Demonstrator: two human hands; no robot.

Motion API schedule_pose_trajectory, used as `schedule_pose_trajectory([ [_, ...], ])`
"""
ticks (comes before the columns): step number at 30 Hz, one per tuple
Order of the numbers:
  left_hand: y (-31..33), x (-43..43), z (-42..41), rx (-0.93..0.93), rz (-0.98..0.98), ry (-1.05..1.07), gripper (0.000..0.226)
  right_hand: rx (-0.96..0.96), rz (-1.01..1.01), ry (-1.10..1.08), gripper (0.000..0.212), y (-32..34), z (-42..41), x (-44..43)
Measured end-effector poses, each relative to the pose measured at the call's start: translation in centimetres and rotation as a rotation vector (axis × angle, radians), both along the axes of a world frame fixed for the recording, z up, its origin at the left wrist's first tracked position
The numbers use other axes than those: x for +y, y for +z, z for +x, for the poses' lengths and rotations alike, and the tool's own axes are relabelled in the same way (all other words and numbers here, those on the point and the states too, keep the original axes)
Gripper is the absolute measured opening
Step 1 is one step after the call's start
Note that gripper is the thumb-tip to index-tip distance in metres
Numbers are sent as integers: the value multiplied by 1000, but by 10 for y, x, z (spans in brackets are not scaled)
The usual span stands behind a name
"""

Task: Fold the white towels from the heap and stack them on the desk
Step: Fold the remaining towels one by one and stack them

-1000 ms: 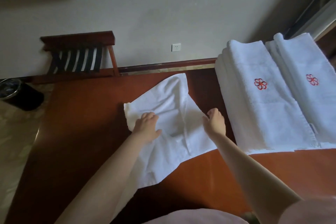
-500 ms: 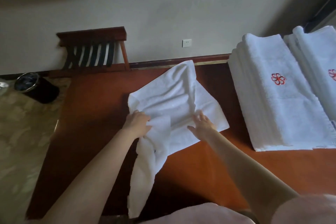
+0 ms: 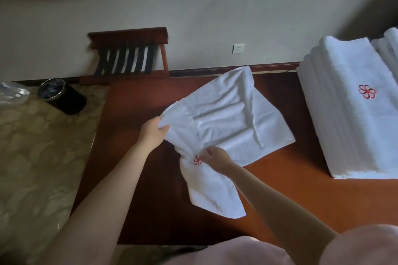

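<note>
Head view, towel (image 3: 226, 118) lengthwise near-to-far (slightly rightward)

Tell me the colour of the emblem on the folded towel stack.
Red emblem on the white stack; head view shows it best.

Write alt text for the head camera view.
The left hand grips the left edge of a white towel and the right hand pinches it beside its red flower emblem, on a reddish-brown desk. Folded towels stand stacked at the right.

One loose towel (image 3: 226, 118), two folded stacks (image 3: 349, 114) (image 3: 390, 49)
</note>
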State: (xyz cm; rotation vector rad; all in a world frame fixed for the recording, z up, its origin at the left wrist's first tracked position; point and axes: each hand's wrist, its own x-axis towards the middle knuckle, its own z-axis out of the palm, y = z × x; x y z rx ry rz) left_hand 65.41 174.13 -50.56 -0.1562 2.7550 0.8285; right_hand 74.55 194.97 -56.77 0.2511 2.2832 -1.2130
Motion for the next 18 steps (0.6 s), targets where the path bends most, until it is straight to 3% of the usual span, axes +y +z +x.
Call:
schedule_pose_trajectory([
  [2,-1,-11,-5,-11,-30,-7,17,17,31,-53,25,6,-6,-4],
  [4,0,-23,-10,-38,18,30,16,-27,-188,-133,24,21,-14,-8],
  [7,7,-37,-14,-73,258,147,37,-94,-473,-88,25,49,-20,-29],
  [12,20,-45,-14,14,304,126,49,-179,-348,244,25,65,-21,-104],
  [14,22,-48,-15,16,288,96,46,-287,-326,366,36,61,-17,-123],
  [16,20,-52,-16,2,267,48,42,-307,-253,398,46,57,-17,-124],
  [18,16,-52,-18,-32,275,17,41,-251,-204,302,40,54,-21,-110],
])
